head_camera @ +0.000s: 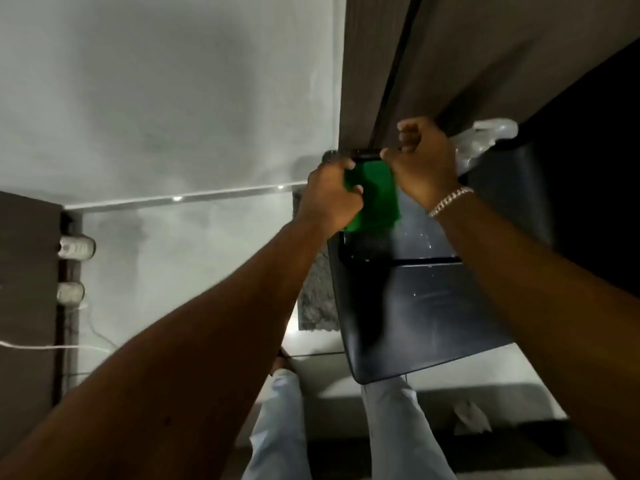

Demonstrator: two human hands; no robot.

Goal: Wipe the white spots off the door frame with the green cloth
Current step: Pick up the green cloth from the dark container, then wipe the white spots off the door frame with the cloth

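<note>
A green cloth (375, 197) hangs between my two hands near the foot of the brown door frame (374, 64). My left hand (329, 199) grips its left edge. My right hand (422, 161), with a bracelet on the wrist, pinches its upper right corner. Both hands are just below the frame's lower end. I see no white spots on the visible part of the frame; small white specks show on the dark panel below.
A dark glossy panel (415, 313) stands under my hands. A clear plastic bag (485, 140) sits behind my right hand. A grey wall (156, 98) fills the left. Two white shoes (74, 247) lie by dark furniture at far left. My legs (284, 410) are below.
</note>
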